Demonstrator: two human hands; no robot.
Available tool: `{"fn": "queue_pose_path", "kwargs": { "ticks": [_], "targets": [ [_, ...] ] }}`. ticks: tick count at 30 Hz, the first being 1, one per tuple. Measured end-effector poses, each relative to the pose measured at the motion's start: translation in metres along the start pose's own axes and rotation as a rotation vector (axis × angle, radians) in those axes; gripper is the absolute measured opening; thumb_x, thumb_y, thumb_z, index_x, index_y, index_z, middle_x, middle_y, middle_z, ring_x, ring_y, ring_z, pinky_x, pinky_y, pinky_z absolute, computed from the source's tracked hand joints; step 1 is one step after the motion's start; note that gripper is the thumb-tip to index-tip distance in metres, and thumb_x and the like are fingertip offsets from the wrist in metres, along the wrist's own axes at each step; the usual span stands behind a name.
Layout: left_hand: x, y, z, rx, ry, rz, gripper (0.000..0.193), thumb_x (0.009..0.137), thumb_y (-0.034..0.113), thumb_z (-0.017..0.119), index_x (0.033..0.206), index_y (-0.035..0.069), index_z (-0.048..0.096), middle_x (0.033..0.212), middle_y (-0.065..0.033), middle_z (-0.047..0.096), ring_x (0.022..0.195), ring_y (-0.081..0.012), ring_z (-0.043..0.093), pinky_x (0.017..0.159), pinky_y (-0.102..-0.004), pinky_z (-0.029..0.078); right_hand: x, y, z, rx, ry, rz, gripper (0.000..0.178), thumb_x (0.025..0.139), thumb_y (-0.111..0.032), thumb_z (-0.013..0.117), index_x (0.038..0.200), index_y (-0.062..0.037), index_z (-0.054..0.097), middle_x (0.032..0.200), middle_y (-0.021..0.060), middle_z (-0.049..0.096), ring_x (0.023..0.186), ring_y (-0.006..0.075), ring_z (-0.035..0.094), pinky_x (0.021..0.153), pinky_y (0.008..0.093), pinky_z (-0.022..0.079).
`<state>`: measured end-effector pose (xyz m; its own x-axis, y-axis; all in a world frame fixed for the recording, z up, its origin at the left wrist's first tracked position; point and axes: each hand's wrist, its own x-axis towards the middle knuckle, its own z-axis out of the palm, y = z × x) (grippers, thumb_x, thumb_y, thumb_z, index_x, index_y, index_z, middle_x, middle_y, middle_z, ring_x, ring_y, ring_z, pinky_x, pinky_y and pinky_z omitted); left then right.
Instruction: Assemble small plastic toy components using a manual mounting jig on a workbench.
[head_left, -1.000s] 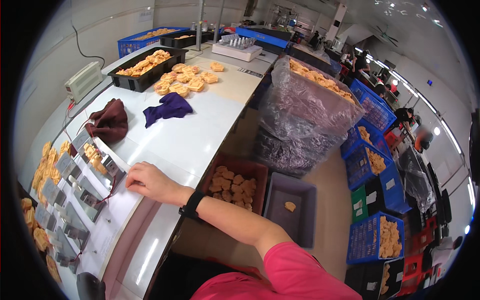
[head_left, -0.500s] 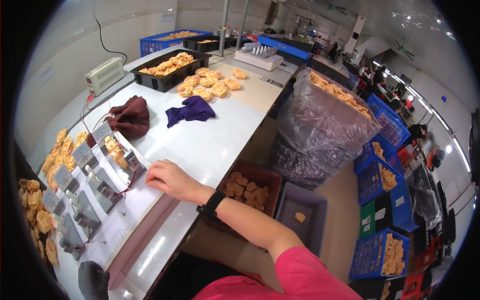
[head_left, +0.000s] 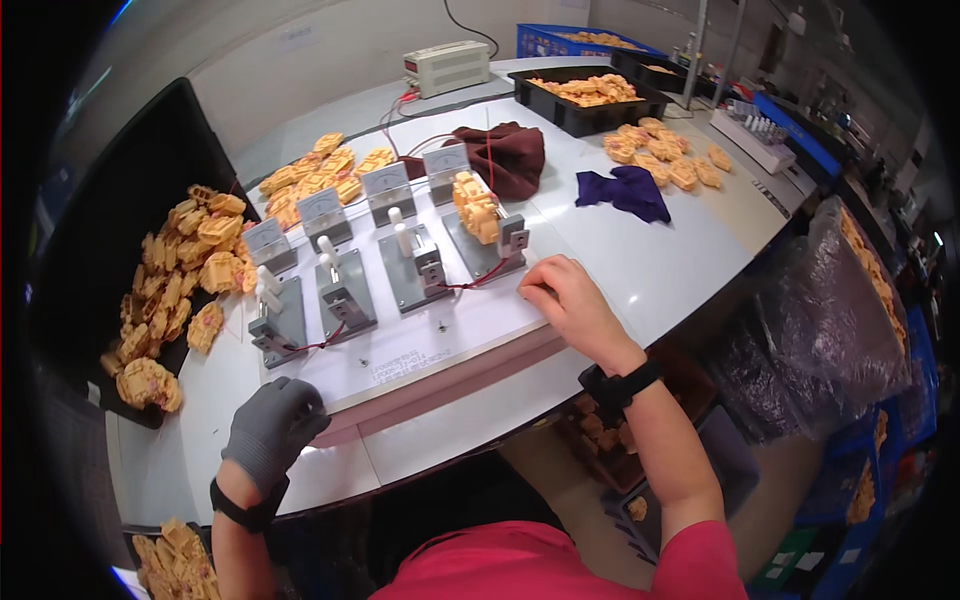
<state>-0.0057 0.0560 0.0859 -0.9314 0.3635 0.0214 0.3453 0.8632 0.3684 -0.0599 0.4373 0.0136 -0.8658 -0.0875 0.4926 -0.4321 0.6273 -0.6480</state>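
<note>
My left hand [head_left: 272, 428], in a grey glove, lies at the front left corner of a white board [head_left: 490, 335], its fingers loosely curled with nothing visible in them. My bare right hand [head_left: 578, 308] rests at the board's right end, fingers bent together, also showing nothing held. On the board stands a row of grey test fixtures [head_left: 352, 290] with white pegs and red wires, each with a small panel meter [head_left: 446, 163] behind it. An orange-yellow moulded plastic part [head_left: 477, 207] is mounted on the rightmost fixture, just beyond my right hand.
Similar parts [head_left: 190, 265] fill a tipped black bin [head_left: 130, 170] at left; more lie piled behind the meters. Farther back are a maroon cloth [head_left: 510, 160], a purple cloth [head_left: 625, 192], a power supply [head_left: 447, 68] and a black tray [head_left: 570, 115] of parts. A plastic-wrapped container [head_left: 800, 330] stands right.
The view has swung left, bringing the black bin and my whole left hand into sight. My right hand stays by the board's right end. The part remains on the rightmost fixture.
</note>
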Motion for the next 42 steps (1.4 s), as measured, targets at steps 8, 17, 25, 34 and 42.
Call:
{"fn": "queue_pose_path", "kwargs": {
  "ticks": [8, 17, 25, 34, 42],
  "targets": [
    [0.075, 0.063, -0.069, -0.059, 0.021, 0.398, 0.03, 0.084, 0.015, 0.073, 0.111, 0.007, 0.062, 0.093, -0.0083, 0.061, 0.086, -0.0211, 0.062, 0.074, -0.0322, 0.05, 0.01, 0.0, 0.005, 0.331, 0.271, 0.236, 0.044, 0.088, -0.023, 0.074, 0.12, -0.0058, 0.048, 0.103, 0.0064, 0.059, 0.087, 0.0126, 0.057, 0.073, 0.0263, 0.048],
    [0.266, 0.145, -0.006, 0.623, -0.328, 0.615, 0.065, 0.069, 0.024, 0.079, 0.131, 0.019, 0.058, 0.119, -0.01, 0.062, 0.113, -0.0307, 0.058, 0.093, -0.0422, 0.048, 0.022, -0.012, 0.038, 0.675, 0.33, 0.196, 0.022, 0.091, -0.012, 0.07, 0.104, -0.0074, 0.054, 0.091, -0.0037, 0.052, 0.078, 0.0043, 0.048, 0.069, 0.0197, 0.042],
    [0.303, 0.16, 0.054, 0.808, -0.233, 0.374, 0.041, 0.075, 0.033, 0.074, 0.113, 0.018, 0.072, 0.118, -0.0068, 0.068, 0.107, -0.024, 0.065, 0.088, -0.0407, 0.05, 0.017, 0.02, 0.045, 0.625, 0.384, 0.099, 0.007, 0.096, -0.007, 0.061, 0.1, -0.0097, 0.055, 0.091, -0.0057, 0.049, 0.083, 0.0044, 0.045, 0.072, 0.019, 0.038],
    [0.058, 0.104, -0.078, 0.562, 0.551, 0.334, 0.028, 0.083, 0.029, 0.063, 0.108, 0.019, 0.068, 0.103, -0.0017, 0.064, 0.103, -0.023, 0.058, 0.079, -0.0403, 0.047, 0.02, 0.059, 0.018, 0.404, 0.321, 0.189, 0.035, 0.1, -0.038, 0.054, 0.123, -0.0107, 0.054, 0.1, -0.0063, 0.053, 0.081, 0.0054, 0.04, 0.072, 0.021, 0.033],
    [-0.316, -0.088, -0.042, 0.662, 0.926, -1.027, 0.047, 0.074, 0.006, 0.069, 0.118, 0.013, 0.058, 0.12, -0.0144, 0.056, 0.117, -0.0344, 0.053, 0.1, -0.0427, 0.045, 0.02, 0.024, 0.012, 0.311, 0.277, 0.167, 0.039, 0.098, -0.024, 0.057, 0.124, 0.0035, 0.048, 0.103, 0.0152, 0.059, 0.081, 0.0236, 0.055, 0.067, 0.033, 0.047]
  ]
}}
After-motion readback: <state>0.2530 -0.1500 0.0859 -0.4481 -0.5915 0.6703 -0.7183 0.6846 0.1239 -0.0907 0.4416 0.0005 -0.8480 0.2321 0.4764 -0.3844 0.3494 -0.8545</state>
